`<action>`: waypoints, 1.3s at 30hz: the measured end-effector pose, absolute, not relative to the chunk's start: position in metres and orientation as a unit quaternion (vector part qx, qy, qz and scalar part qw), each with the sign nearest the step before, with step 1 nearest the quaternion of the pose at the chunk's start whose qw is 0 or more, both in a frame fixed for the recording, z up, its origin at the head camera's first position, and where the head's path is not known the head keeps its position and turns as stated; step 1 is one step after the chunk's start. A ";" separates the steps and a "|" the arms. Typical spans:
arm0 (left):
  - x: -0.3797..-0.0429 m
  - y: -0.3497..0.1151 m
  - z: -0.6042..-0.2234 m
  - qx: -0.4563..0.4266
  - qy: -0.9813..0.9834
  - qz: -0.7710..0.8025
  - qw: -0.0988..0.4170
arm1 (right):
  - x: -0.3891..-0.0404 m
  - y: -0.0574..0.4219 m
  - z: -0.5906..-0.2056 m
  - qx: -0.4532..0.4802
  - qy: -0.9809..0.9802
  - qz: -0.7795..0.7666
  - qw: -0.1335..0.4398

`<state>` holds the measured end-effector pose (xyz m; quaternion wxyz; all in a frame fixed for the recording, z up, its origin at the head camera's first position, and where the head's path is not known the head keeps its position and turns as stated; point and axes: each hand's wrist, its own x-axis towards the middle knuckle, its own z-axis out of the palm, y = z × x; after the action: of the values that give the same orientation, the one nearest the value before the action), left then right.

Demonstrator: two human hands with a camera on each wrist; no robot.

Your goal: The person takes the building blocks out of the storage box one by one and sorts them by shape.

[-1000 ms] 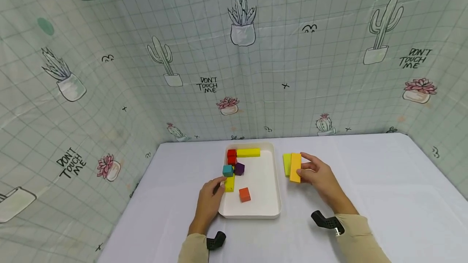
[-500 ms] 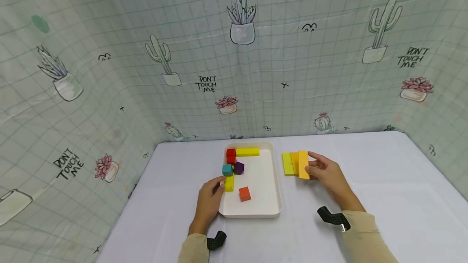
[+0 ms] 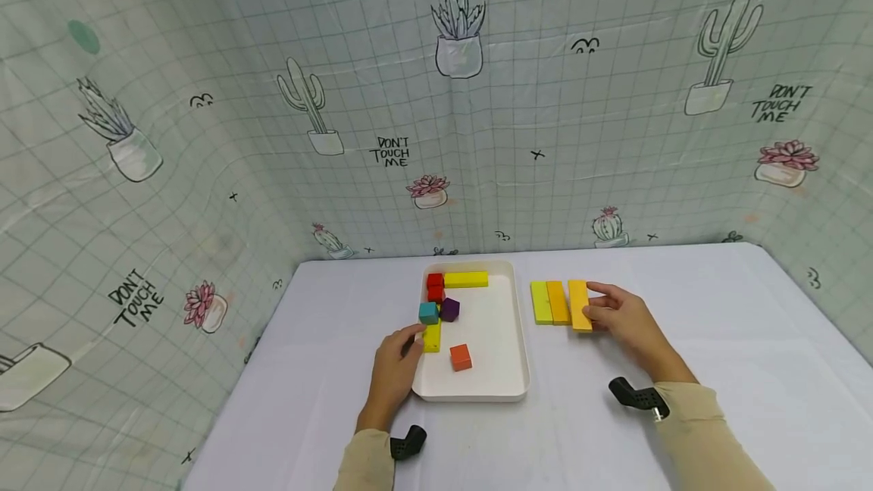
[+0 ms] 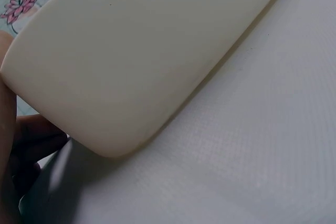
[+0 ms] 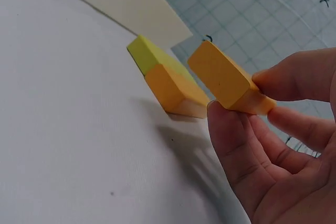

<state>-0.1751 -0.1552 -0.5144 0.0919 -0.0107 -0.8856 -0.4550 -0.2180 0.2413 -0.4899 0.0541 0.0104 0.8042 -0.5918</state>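
Note:
My right hand (image 3: pixel 626 326) pinches a long orange block (image 3: pixel 579 308) between thumb and fingers. In the right wrist view, the pinched block (image 5: pixel 220 77) hangs over the white surface, its shadow falling below. A second orange block (image 3: pixel 558 303) lies side by side with a lime-green block (image 3: pixel 541 303), to the left of the held one. My left hand (image 3: pixel 394 370) grips the left wall of a white tray (image 3: pixel 470 398), with some fingers hidden under or behind it. The left wrist view shows the tray's outer wall (image 4: pixel 126 72) close up, with fingers at its edge.
Inside the tray are two red cubes (image 3: pixel 435 288), a yellow block (image 3: pixel 467 279), a teal cube (image 3: pixel 428 314), a purple block (image 3: pixel 450 310), another yellow block (image 3: pixel 432 339) and an orange-red cube (image 3: pixel 461 357). A cactus-print cloth (image 3: pixel 505 112) hangs behind the white table (image 3: pixel 743 339).
My right hand has moved right with the held orange block, away from the lime-green block. The other orange block has come into view beside the lime-green one. My left hand stays at the tray.

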 end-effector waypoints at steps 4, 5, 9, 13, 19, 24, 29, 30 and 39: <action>-0.175 -0.156 -0.514 -0.006 -0.885 -0.457 0.091 | -0.225 0.246 -0.491 0.020 0.808 -0.585 0.063; -0.175 -0.156 -0.514 -0.004 -0.885 -0.458 0.091 | -0.227 0.246 -0.491 0.022 0.808 -0.585 0.066; -0.175 -0.157 -0.514 0.001 -0.883 -0.460 0.088 | -0.234 0.248 -0.491 0.023 0.813 -0.576 0.076; -0.175 -0.157 -0.516 0.002 -0.883 -0.461 0.087 | -0.239 0.247 -0.491 0.019 0.827 -0.556 0.080; -0.175 -0.156 -0.516 -0.006 -0.885 -0.457 0.090 | -0.245 0.244 -0.495 0.023 0.848 -0.524 0.082; -0.176 -0.155 -0.516 -0.006 -0.886 -0.456 0.087 | -0.248 0.244 -0.495 0.032 0.862 -0.499 0.089; -0.177 -0.155 -0.515 -0.004 -0.886 -0.456 0.087 | -0.251 0.240 -0.492 0.022 0.877 -0.473 0.080; -0.177 -0.155 -0.515 -0.004 -0.886 -0.456 0.088 | -0.252 0.239 -0.491 0.021 0.882 -0.465 0.079; -0.176 -0.155 -0.515 -0.006 -0.884 -0.458 0.090 | -0.248 0.234 -0.490 0.021 0.901 -0.428 0.065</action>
<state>-0.1759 -0.1546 -0.5154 0.0902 -0.0064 -0.8842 -0.4583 -0.2482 0.2337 -0.4896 0.0652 0.0205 0.9010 -0.4285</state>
